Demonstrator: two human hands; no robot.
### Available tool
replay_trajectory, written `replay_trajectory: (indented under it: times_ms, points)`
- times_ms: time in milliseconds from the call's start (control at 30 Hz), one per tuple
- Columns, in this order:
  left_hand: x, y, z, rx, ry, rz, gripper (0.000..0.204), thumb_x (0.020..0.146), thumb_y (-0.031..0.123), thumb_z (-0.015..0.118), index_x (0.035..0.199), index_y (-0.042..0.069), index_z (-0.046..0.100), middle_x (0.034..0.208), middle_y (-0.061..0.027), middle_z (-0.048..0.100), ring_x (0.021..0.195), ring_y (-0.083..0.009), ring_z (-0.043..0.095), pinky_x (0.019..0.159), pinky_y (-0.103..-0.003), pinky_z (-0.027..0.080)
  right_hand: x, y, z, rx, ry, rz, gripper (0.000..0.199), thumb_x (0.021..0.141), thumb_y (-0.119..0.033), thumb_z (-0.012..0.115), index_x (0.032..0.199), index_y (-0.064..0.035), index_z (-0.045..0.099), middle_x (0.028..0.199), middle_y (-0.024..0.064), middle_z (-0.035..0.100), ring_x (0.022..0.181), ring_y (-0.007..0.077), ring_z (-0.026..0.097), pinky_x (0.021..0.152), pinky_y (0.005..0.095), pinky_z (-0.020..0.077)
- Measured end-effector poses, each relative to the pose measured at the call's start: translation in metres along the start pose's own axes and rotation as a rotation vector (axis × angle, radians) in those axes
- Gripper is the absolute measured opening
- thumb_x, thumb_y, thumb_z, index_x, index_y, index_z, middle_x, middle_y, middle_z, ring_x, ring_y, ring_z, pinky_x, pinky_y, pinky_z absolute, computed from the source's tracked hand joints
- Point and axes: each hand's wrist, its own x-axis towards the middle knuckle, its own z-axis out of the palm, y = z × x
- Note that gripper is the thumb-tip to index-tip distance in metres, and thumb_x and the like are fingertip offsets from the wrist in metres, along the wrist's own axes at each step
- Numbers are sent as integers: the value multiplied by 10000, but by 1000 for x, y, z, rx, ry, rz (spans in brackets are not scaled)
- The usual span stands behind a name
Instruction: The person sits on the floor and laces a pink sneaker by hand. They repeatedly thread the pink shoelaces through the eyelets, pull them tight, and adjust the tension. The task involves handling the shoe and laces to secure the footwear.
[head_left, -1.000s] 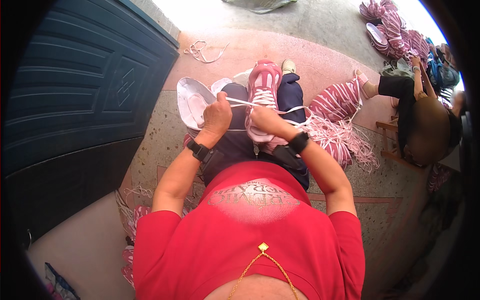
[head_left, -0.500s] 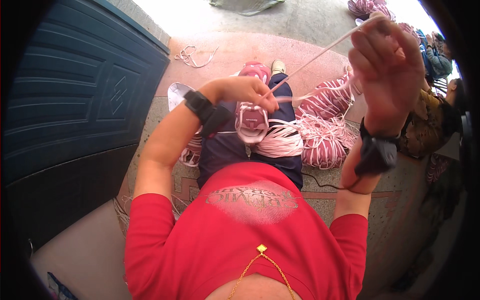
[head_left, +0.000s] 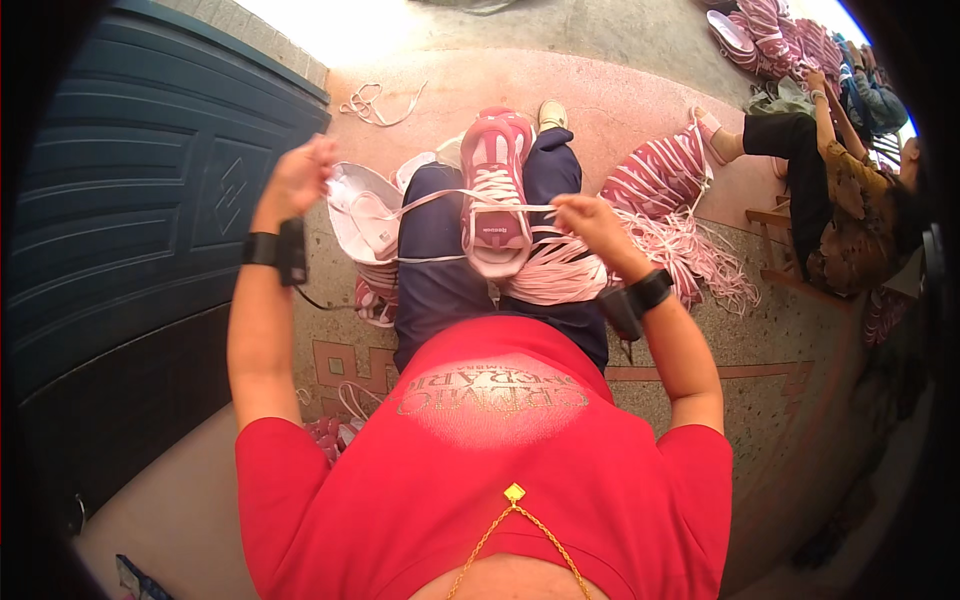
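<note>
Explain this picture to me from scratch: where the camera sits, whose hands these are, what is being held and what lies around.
There is no machine here. The single view comes from a wide fisheye camera worn on a person's head, looking down, so straight edges bend near the rim. The red shirt at the bottom is the wearer's own, and both forearms are theirs.

A pink and white sneaker rests on the person's lap, on dark blue trousers. The left hand is raised out to the side, pulling a pale shoelace that runs to the shoe. The right hand pinches the lace's other end beside the shoe. Each wrist carries a black band.

A bundle of pink laces lies by the right thigh, and more sneakers lie by the left knee. A dark blue door stands on the left. Another person sits at the upper right.
</note>
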Motion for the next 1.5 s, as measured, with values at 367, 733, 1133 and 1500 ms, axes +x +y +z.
replay_trajectory:
  times_ms: [367,733,1133,1500]
  points:
    - [-26,-123,127,835,-57,370,243,877,238,588,869,8,668,673,-33,627,612,-129,586,576,-276,466,20,19,57,-890,272,-185,144,851,-134,499,813,-32,594,772,177,626,770,354,614,660,453,436]
    - [-29,-140,136,1320,133,780,162,845,196,543,777,64,607,747,-142,634,785,-343,602,678,-490,439,22,22,65,-1151,414,-562,99,802,-227,595,824,-132,613,762,28,584,786,203,548,717,378,343]
    - [-41,-133,152,1433,338,1091,170,750,260,675,720,106,609,727,-38,604,801,-219,527,702,-382,351,10,6,62,-1224,381,-544,140,790,-243,637,759,-108,655,796,34,571,820,211,521,723,369,353]
    - [-38,-133,160,1331,234,1010,84,810,178,602,794,100,632,766,-57,605,809,-263,536,677,-421,416,19,21,47,-770,357,-635,85,773,-95,605,849,-59,618,757,85,597,797,260,575,756,387,425]
